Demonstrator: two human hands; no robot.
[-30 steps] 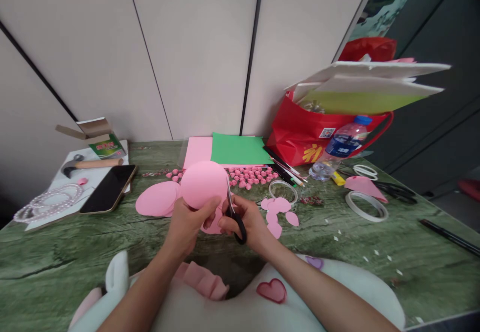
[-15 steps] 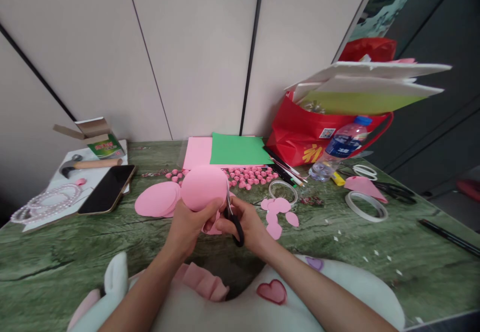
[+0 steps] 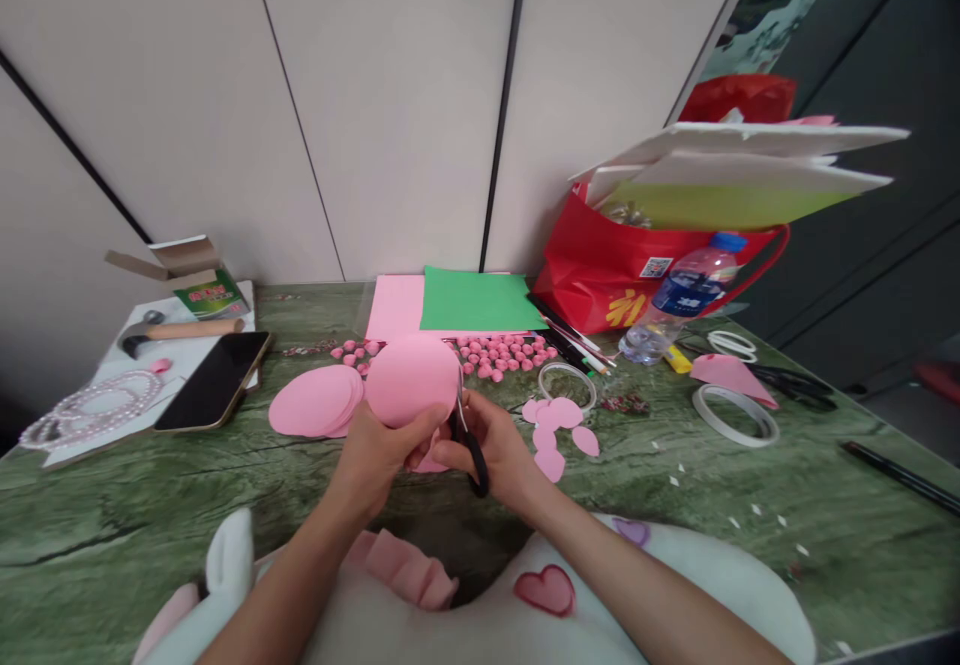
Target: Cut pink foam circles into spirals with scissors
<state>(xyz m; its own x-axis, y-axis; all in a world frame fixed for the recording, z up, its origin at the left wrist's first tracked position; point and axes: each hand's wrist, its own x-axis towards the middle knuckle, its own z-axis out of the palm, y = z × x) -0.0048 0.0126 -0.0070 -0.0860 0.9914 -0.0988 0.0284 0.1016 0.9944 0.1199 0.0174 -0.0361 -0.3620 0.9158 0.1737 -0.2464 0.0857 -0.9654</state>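
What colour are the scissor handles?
The scissor handles are black, best seen in the head view.

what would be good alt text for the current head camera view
A person's left hand holds a round pink paper piece while the right hand holds black-handled scissors at its edge. Around them on a green table are more pink cutouts, small pink balls, a green sheet and a red bag.

The red bag (image 3: 574,270) bears a QR code (image 3: 656,267) and yellow emblem (image 3: 625,308); bottle (image 3: 684,295) and box (image 3: 213,295) lettering is illegible.
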